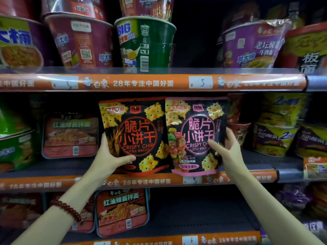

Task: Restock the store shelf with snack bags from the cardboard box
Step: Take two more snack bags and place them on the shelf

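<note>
Two black snack bags stand upright side by side at the front of the middle shelf. The red-trimmed snack bag is on the left, and my left hand grips its lower left edge with the thumb across its front. The pink-trimmed snack bag touches it on the right. My right hand holds that bag's right edge, thumb on the front. The bottoms of both bags are level with the orange shelf strip. The cardboard box is not in view.
Instant noodle cups fill the top shelf. Red noodle trays sit left of the bags, yellow and purple bowls to the right. The lower shelf holds another red tray and a bare dark stretch.
</note>
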